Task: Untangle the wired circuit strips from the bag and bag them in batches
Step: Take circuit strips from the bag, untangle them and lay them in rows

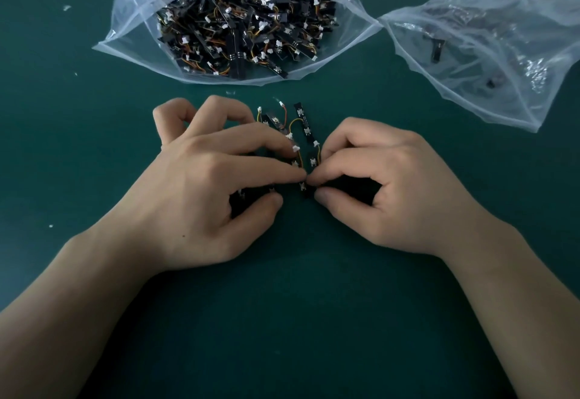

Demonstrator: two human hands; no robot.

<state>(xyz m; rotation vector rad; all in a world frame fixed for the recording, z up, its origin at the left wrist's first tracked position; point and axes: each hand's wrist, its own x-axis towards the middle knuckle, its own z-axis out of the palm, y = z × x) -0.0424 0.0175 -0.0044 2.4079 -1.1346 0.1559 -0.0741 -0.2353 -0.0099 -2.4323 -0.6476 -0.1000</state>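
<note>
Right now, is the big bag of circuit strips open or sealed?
Open. The big bag has its mouth gaping wide toward the camera, and the tangled circuit strips inside show directly through that opening.

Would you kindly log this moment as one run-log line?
left hand, right hand: pinch black wired circuit strips | full clear plastic bag: open

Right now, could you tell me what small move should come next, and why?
Probably ease the right hand rightward, drawing its pinched strip free while the left hand holds the cluster: their orange wires loop together between the hands.
</note>
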